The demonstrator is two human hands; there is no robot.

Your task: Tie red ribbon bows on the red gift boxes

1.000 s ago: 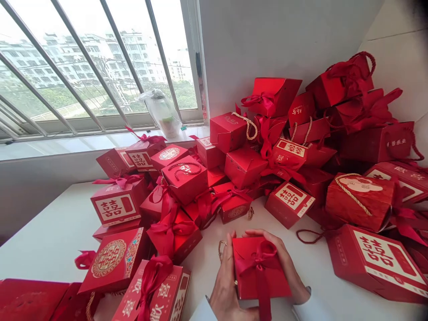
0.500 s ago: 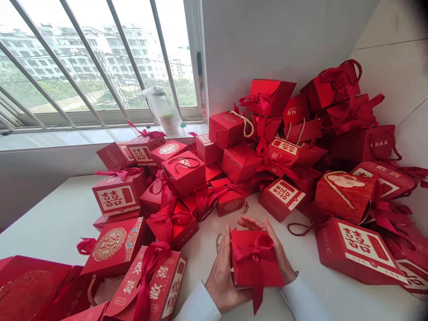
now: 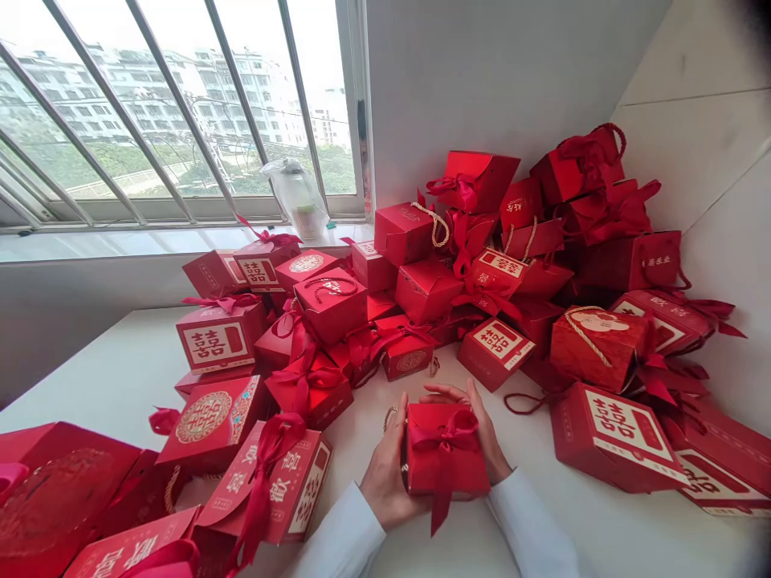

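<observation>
Between my two hands is a small red gift box [image 3: 430,472] with a dark red ribbon bow [image 3: 453,431] tied across its top. My left hand [image 3: 389,474] grips its left side, with the thumb along the edge and the fingers partly under the box. On the far right side, my right hand [image 3: 483,429] closes against it, its fingers reaching behind the back edge. A loop of gold cord [image 3: 390,416] shows behind my left thumb. The ribbon's tail hangs over the near edge. The box's underside is hidden.
A large pile of red gift boxes [image 3: 430,291] covers the back of the white table [image 3: 361,554]. More boxes lie at left, including one with a ribbon [image 3: 301,482], and at right [image 3: 618,441]. A bagged jar [image 3: 301,201] stands on the sill by the barred window.
The view has shifted slightly, so the scene sits a little differently in the frame. Both hands still hold the ribboned box in much the same pose.
</observation>
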